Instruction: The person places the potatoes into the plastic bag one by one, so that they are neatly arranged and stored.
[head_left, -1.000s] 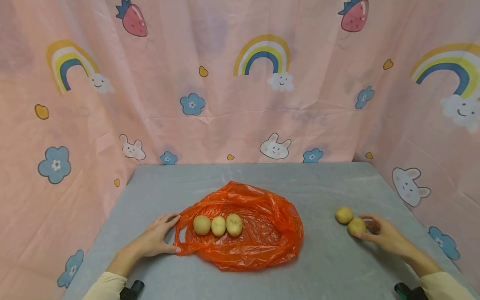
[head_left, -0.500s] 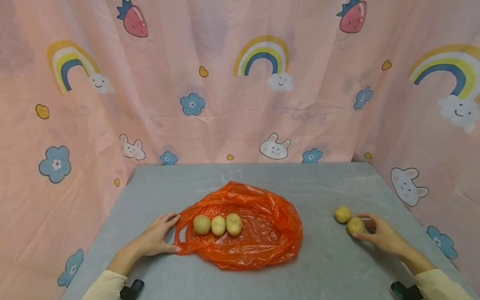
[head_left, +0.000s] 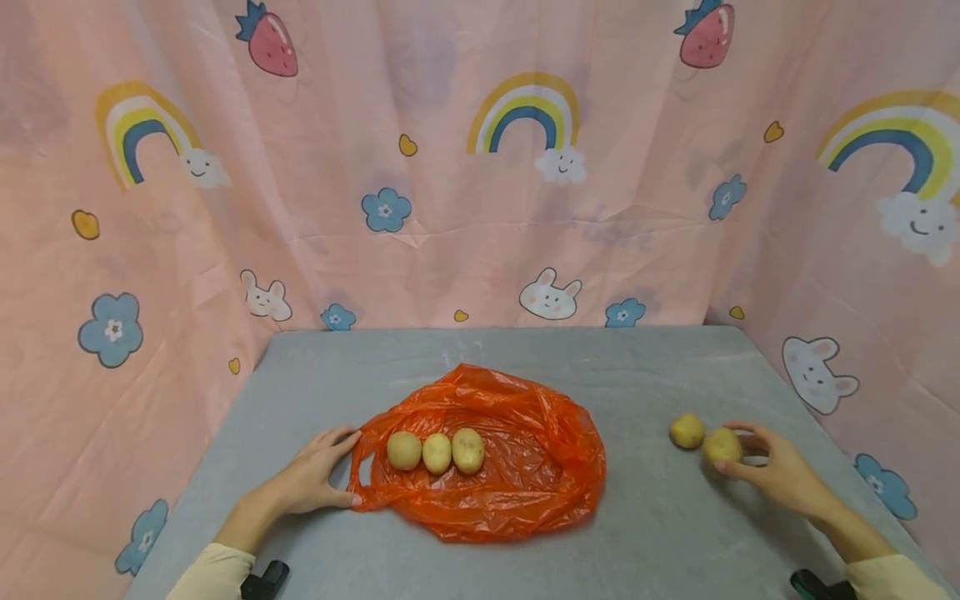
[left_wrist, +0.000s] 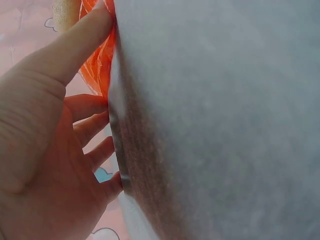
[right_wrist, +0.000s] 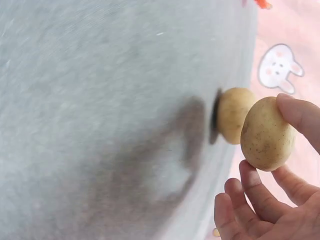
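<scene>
My right hand point(head_left: 780, 471) pinches a potato point(right_wrist: 267, 134) between thumb and fingertips, and in the right wrist view it is up off the table. Another potato point(head_left: 687, 431) lies on the table just left of it. At the left, my left hand point(head_left: 311, 475) rests with thumb and forefinger spread, their tips on the handle end of an orange plastic bag point(head_left: 517, 517). Three potatoes sit in a row on the bag's open mouth: a left one point(head_left: 404, 450), a middle one point(head_left: 437, 453) and a right one point(head_left: 468, 451).
A grey table point(head_left: 637, 533) carries everything. Behind it and along both sides hangs a pink curtain point(head_left: 465, 250) printed with rainbows, rabbits and flowers. Black straps with camera mounts sit at both wrists.
The right hand has lifted its potato and drawn it slightly right, away from the neighbouring one. The left hand, the bag and the three potatoes have stayed put.
</scene>
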